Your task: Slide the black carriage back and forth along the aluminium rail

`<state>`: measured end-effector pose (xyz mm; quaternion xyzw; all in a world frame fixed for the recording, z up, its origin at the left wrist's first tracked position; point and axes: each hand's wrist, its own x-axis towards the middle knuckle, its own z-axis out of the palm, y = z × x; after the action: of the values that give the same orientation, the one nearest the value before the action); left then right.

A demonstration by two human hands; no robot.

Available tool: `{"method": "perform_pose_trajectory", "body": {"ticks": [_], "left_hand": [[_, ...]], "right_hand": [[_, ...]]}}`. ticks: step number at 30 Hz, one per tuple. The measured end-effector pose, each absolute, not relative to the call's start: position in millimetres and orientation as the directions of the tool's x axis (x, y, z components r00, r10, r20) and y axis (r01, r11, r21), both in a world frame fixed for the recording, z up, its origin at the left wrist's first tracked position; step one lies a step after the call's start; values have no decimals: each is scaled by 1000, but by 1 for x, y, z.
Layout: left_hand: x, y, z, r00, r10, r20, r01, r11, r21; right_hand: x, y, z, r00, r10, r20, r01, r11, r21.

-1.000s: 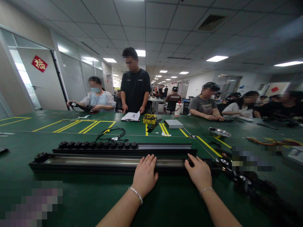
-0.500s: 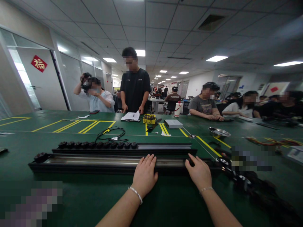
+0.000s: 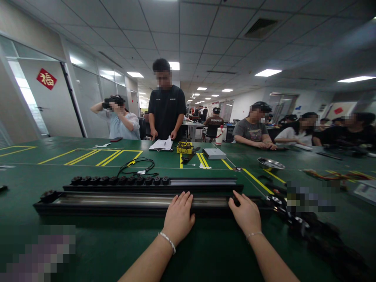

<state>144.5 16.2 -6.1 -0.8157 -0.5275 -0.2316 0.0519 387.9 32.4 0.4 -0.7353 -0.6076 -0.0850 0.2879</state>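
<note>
A long black rail with a shiny metal inner channel lies across the table in front of me. My left hand rests over its near edge, fingers stretched out flat and holding nothing. Farther right, my right hand has its thumb and forefinger around a small black piece in the rail; the fingers partly hide it. Behind, a second black rail runs parallel, with several round-topped black modules lined up on its left part. Another black module sits at the near rail's left end.
A heap of black parts lies at right. Beyond the rails are a black cable, a yellow box, a grey box and a metal bowl. A person stands across the green table; others sit around.
Both my hands keep their places on the near rail; the view has shifted very slightly. Across the table, the seated person at left has moved their hands at the headset.
</note>
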Motion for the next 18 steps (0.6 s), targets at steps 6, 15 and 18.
{"method": "perform_pose_trajectory", "body": {"ticks": [6, 15, 18], "left_hand": [[144, 16, -5, 336, 837, 432, 886, -437, 157], [145, 15, -2, 335, 842, 423, 887, -433, 159], [144, 16, -4, 338, 837, 430, 886, -437, 155]], "right_hand": [[387, 33, -1, 248, 832, 497, 943, -89, -321], [395, 37, -5, 253, 820, 514, 940, -83, -331], [396, 36, -3, 255, 823, 507, 939, -87, -332]]}}
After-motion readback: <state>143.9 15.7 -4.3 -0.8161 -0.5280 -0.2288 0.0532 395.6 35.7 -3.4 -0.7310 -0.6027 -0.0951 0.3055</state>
